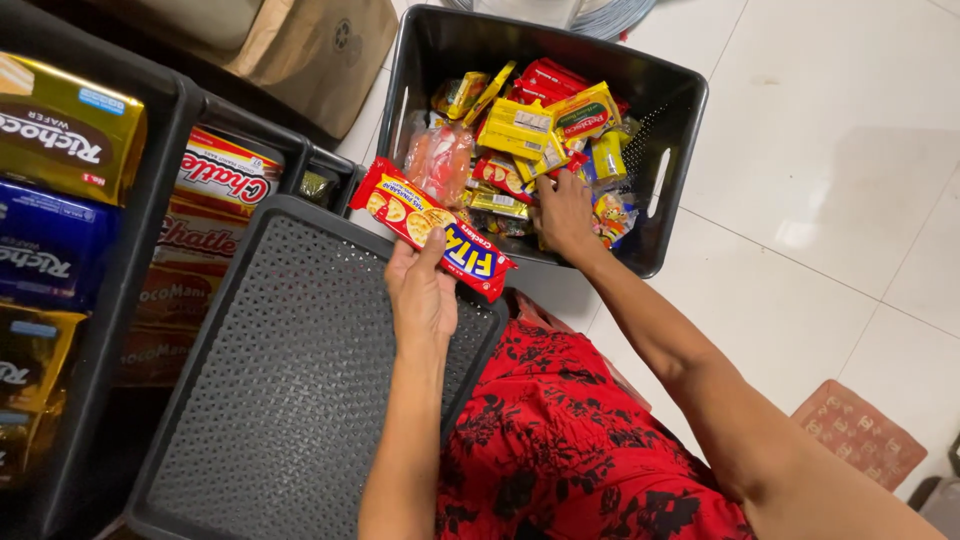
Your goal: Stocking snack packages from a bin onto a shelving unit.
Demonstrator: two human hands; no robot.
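Head view: your left hand (422, 295) grips a long, glossy red cracker pack (432, 228), fingers closed around its middle, above the overturned dark plastic bin (290, 400) with its perforated base. Your right hand (563, 215), at 1 o'clock from the left, reaches into the dark crate (680, 110) of crinkled snack packets (530, 130); whether its fingers are gripping cannot be told. Glossy white floor tiles (820, 200) lie at 3 o'clock.

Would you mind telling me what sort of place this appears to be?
Probably a small shop's stockroom or a home storage area: a black bin heaped with mixed snack packets, crates of boxed wafers alongside, and a white tiled floor.
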